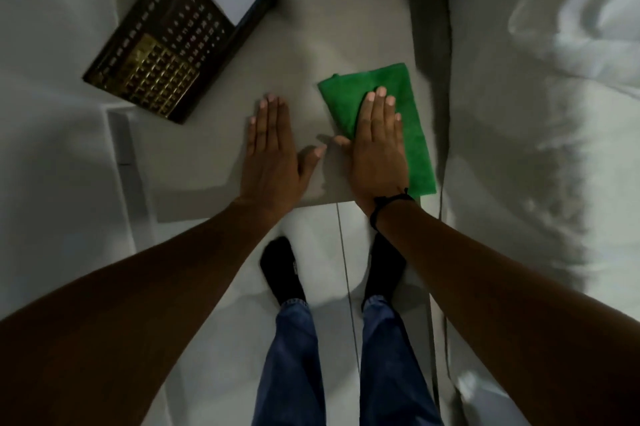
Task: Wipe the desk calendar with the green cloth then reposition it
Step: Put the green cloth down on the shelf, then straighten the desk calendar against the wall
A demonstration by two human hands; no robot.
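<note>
Head view is showing the grey table (pixel 294 27) carrying a dark desk calendar (pixel 180 34) at eleven o'clock, lying flat, its white "To Do List" note cut off at the top edge and its numbers blurring. Green cloth (pixel 412 134) is lying at one o'clock, partly hidden under the flat right hand (pixel 375 155). Left hand (pixel 272 152) is pressing flat, fingers extended, gripping nothing.
</note>
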